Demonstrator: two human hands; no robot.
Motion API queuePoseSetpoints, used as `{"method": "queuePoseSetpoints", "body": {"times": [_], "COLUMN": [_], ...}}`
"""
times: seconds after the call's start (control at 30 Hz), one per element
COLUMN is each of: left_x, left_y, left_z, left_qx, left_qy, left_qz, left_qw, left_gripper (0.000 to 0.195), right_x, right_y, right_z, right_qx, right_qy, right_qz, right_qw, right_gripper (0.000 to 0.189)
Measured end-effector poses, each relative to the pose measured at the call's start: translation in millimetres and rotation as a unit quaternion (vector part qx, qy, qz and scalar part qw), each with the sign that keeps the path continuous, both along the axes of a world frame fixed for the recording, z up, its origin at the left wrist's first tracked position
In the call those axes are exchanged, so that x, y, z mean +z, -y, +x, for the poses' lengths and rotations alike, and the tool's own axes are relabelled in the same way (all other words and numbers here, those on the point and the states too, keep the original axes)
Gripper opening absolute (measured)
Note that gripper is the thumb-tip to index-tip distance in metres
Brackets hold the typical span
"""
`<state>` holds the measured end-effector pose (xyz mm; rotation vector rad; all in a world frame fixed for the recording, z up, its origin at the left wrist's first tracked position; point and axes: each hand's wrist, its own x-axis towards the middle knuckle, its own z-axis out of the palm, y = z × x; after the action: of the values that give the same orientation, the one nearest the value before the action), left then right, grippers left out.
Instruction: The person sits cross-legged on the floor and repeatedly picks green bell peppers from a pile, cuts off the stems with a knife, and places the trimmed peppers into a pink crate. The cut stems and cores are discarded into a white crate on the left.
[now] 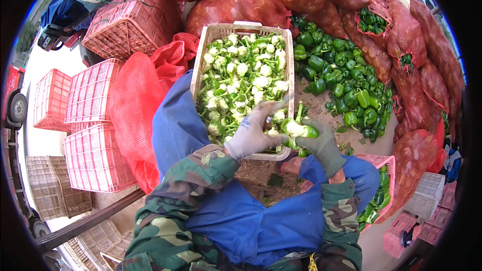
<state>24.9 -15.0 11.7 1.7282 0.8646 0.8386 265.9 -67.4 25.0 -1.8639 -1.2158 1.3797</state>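
Observation:
My right hand (320, 141), in a grey-green knit glove, grips a cut green bell pepper (310, 131). A pale seed core with a green stem (300, 113) shows at the pepper's near side. Just left of it is my left hand (258, 128), in a pale glove, thumb and fingers spread and slightly blurred. A small shiny bit shows by its fingers; whether it holds anything is unclear. Both hands are over the near right corner of a whitish plastic crate (194, 71), which is filled with pepper cores and stems (241, 69).
Loose green bell peppers (339, 71) lie piled on the ground to the right. Full red mesh sacks (237, 9) line the far and right sides. A pink crate of peppers (391, 192) stands by my right knee. Stacked pink crates (94, 90) and a red mesh sack (133, 109) are at left.

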Motion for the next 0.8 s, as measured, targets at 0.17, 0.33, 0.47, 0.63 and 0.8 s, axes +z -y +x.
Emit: {"method": "queuePoseSetpoints", "body": {"times": [0.17,0.33,0.47,0.63,0.8], "left_x": [8,7,8,11,11], "left_y": [4,-2,1,17,27], "left_z": [7,8,7,6,13], "left_qx": [-0.143,-0.174,-0.156,-0.106,-0.018], "left_qy": [-0.134,-0.144,-0.121,0.038,0.171], "left_qz": [0.048,-0.088,-0.156,-0.297,-0.432], "left_qw": [0.979,0.97,0.968,0.948,0.885], "left_gripper": [0.068,0.06,0.055,0.038,0.018], "right_x": [-4,10,19,9,-15], "right_y": [15,9,0,-5,-10], "right_z": [1,-18,-15,7,17], "right_qx": [0.271,0.169,0.162,0.213,0.212], "right_qy": [0.154,0.121,0.0,-0.122,-0.198], "right_qz": [0.128,-0.104,-0.114,0.037,0.033], "right_qw": [0.941,0.973,0.98,0.969,0.956], "right_gripper": [0.053,0.053,0.05,0.039,0.041]}}
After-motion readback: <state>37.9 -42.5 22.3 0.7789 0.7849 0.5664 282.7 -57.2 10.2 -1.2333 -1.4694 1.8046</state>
